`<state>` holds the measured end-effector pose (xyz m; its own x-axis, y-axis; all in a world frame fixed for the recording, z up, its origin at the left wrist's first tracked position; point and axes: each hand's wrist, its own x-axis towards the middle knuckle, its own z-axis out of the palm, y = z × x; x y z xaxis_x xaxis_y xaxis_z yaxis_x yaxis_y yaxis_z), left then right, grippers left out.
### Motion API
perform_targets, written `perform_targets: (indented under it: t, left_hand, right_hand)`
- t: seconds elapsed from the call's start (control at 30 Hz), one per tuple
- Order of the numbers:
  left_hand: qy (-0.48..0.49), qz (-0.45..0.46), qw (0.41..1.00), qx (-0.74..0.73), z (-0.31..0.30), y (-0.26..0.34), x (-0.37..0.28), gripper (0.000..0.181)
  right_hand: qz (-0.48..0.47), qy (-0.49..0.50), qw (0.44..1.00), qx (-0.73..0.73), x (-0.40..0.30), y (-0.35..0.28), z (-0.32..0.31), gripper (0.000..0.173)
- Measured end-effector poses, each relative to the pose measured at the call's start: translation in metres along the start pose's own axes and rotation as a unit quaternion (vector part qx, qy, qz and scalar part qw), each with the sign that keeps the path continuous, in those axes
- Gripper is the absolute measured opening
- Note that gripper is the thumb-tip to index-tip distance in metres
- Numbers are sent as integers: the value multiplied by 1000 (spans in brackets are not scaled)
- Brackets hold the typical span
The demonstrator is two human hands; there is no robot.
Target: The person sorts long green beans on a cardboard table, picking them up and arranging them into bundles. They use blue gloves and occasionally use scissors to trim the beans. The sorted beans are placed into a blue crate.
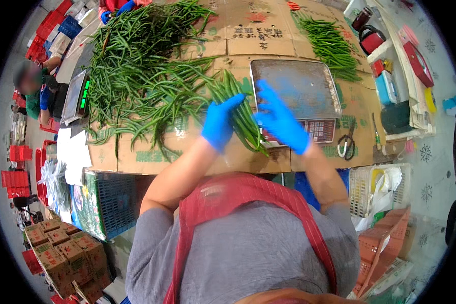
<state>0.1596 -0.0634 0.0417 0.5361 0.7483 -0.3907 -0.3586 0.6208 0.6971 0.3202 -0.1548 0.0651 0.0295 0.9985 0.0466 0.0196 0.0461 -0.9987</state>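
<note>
My left hand [221,121], in a blue glove, is closed around a bundle of long green chili peppers [244,121]. The bundle slants over the cardboard-covered table, its lower tips just left of the scale's keypad. My right hand [283,119], also gloved in blue and slightly blurred, has its fingers spread and holds nothing. It is over the near left part of a digital scale with a worn metal pan [294,81]. Left of my hands, a large heap of loose green peppers [136,64] spreads across the cardboard [250,161].
Sorted peppers [330,47] lie in a row at the far right. Black-handled scissors [346,144] rest right of the scale. A second scale display [75,97] stands at the left edge. Another person's blue-gloved hands [117,10] work at the heap's far side. Plastic baskets [380,190] stand below right.
</note>
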Motion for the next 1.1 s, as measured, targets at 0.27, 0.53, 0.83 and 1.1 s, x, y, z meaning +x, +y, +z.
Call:
perform_targets:
  t: [0.27, 0.53, 0.83, 1.1]
  left_hand:
    - [-76, -64, 993, -64, 12, 13, -8, 49]
    - [-109, 24, 993, 33, 10, 2, 24, 39]
    - [-86, -16, 991, -103, 20, 1, 38, 38]
    - [-15, 49, 997, -58, 52, 5, 42, 37]
  right_hand:
    - [45, -74, 986, 143, 25, 29, 32, 88]
    - [182, -28, 924, 335, 31, 30, 1, 42]
    - [122, -64, 937, 322, 34, 42, -15, 49]
    - [136, -58, 922, 358, 37, 35, -18, 51]
